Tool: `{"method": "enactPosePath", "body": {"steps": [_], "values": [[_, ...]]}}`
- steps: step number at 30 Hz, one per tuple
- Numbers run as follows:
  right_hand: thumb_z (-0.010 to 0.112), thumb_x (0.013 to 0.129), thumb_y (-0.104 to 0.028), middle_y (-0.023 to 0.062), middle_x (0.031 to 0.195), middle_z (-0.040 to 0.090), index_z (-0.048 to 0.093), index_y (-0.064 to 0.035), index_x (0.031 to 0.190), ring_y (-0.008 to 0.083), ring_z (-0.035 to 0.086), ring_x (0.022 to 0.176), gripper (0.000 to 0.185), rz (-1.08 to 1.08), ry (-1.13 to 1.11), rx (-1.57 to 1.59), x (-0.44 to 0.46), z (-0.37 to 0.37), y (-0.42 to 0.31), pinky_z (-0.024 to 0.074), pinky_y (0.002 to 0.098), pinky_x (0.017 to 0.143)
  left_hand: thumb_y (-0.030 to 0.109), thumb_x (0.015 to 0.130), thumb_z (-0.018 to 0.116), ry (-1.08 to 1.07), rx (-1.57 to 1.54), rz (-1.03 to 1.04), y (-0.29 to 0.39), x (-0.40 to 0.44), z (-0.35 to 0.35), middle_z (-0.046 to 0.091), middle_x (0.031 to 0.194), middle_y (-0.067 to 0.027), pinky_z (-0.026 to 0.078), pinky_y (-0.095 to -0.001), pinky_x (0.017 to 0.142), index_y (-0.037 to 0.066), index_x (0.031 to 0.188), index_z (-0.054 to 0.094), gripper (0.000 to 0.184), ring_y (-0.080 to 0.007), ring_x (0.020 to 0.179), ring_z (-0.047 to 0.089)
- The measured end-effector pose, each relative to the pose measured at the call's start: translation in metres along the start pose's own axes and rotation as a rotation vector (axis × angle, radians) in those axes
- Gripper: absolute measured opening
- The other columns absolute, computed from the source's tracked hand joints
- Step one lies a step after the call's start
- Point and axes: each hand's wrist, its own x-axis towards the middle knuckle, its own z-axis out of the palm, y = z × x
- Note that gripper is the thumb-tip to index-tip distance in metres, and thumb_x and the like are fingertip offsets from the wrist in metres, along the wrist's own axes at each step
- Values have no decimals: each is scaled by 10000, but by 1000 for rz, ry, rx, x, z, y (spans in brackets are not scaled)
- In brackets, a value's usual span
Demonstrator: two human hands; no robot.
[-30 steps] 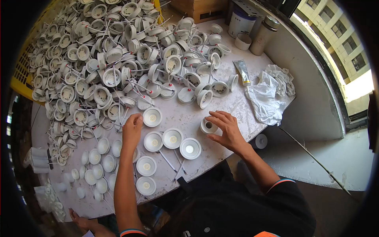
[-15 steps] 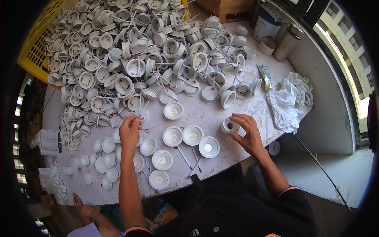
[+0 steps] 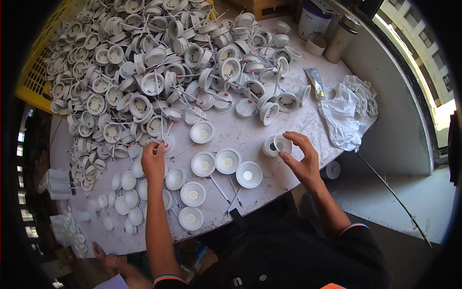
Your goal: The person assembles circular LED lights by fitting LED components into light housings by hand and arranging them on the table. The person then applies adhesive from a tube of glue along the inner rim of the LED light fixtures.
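Observation:
My left hand [image 3: 153, 163] is closed in a pinch beside a white lamp housing [image 3: 169, 143] with a red grommet; what its fingertips hold is too small to make out. My right hand [image 3: 304, 161] curves its thumb and forefinger around the edge of a white ring [image 3: 284, 144]. That ring overlaps a round white cup-like piece [image 3: 269, 146] on the table. Between the hands lie several white round lamps with LED discs, among them one lamp [image 3: 203, 164] and another lamp [image 3: 249, 175]. White domed covers [image 3: 128, 180] cluster left of my left forearm.
A large heap of lamp housings [image 3: 144, 82] with wires fills the back left, against a yellow crate [image 3: 33, 77]. At right are a tube [image 3: 314, 83], a white cloth [image 3: 340, 120] and a flask [image 3: 342, 39]. Another person's hand [image 3: 107, 259] shows at lower left.
The view has shifted slightly. My right hand's finger and thumb now meet a white ring beside the cup-like piece. My left hand stays pinched, slightly left of the grommet.

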Motion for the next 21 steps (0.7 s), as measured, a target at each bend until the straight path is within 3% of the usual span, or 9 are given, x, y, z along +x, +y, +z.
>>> {"method": "enactPosePath", "body": {"steps": [3,6,9,11,16,18,21], "values": [[718,725,-101,126,1142,584,578,-53,1145,243,559,1040,446,44,-2,28,-4,3,-1,438,327,869,214,864,584,45,11,-12,-1,2,-3,588,810,-98,444,-338,672,4,894,614,214,-210,707,568],[715,731,-112,121,1141,584,576,-50,1147,228,556,1035,443,70,-8,66,-6,5,-2,432,322,862,215,900,546,156,-179,-26,-9,8,-4,615,818,-60,422,-274,660,-7,855,588,230,-147,705,544],[708,744,-119,111,1130,585,571,-39,1152,214,552,1038,438,87,-19,84,-5,3,-7,426,326,871,235,928,514,108,-433,-164,0,13,-15,610,829,-66,457,-293,689,-2,875,556,247,-146,779,592],[704,751,-119,111,1128,585,564,-31,1157,208,551,1042,438,94,-27,97,-6,4,-9,425,327,879,220,945,487,129,-922,-305,23,10,-24,612,862,-65,476,-278,713,21,947,532,204,-150,804,598],[679,798,-143,138,1172,552,495,1,1225,222,536,1084,487,302,-82,722,-5,15,-34,406,347,942,215,937,511,106,-1267,-380,53,-13,-45,608,893,-68,503,-281,710,39,1005,531,190,-150,814,608],[660,821,-188,148,1204,525,447,-1,1272,225,522,1112,532,337,-118,836,-1,26,-57,405,348,949,209,929,528,69,-1472,-549,69,-33,-43,610,900,-70,504,-266,700,43,1011,535,186,-146,808,611],[616,848,-266,134,1208,505,396,-19,1313,224,531,1091,570,470,-151,1178,4,55,-80,450,357,925,200,925,532,-154,-1536,-575,111,-82,-43,610,923,-78,516,-282,717,64,1016,527,163,-160,809,620]]}}
